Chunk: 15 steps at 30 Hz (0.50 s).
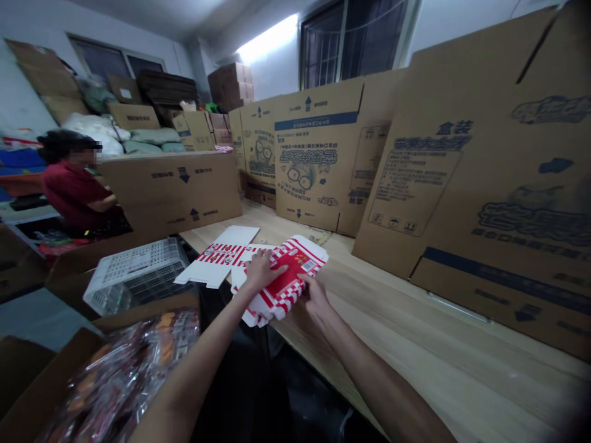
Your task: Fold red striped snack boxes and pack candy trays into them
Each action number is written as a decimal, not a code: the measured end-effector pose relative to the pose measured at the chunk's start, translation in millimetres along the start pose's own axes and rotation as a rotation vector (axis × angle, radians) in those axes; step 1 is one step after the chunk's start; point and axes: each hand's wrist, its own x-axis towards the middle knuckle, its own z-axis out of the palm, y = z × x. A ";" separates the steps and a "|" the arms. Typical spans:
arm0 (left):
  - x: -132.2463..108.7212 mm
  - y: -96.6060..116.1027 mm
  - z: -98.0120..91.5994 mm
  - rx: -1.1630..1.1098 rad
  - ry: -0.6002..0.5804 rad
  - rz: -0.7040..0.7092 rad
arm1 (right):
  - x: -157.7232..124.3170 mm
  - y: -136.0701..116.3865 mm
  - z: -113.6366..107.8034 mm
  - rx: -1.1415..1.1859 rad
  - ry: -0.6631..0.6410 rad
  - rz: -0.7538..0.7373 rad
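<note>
Cartons printed in red and white, folded flat and layered in a loose stack, are at the near edge of the counter, around the middle of the scene. Both hands are on them. The left hand lies across the top, its thumb stretched over the red panel; whether its fingers grip an edge, I cannot tell. The right hand grasps the stack's right side, thumb on top and the other fingers mostly hidden beneath. Whether the stack rests on the wood or is slightly raised is also unclear.

Just left of the stack, another flat carton lies spread out, striped red across its middle with white panels at both ends. Farther left stands a white plastic crate with latticed sides. At the near left, an open cardboard box holds many clear packets with orange and dark reddish contents.

Large printed cardboard boxes line the counter's far side and reach to the right. At the far left, a person in a dark red top is behind a long cardboard panel printed with arrows.
</note>
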 end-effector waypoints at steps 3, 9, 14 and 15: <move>-40.9 38.9 21.2 -0.042 0.024 0.186 | -28.8 -9.1 -53.4 -0.001 0.012 -0.002; -100.4 77.2 82.0 -0.113 -0.119 0.538 | -58.2 8.4 -136.5 -0.045 0.077 0.038; -94.5 56.3 100.9 -0.073 -0.213 0.594 | -42.7 35.7 -126.1 -0.143 -0.009 0.046; -89.7 50.2 100.0 -0.064 -0.217 0.584 | -37.7 38.7 -117.5 -0.168 -0.047 0.035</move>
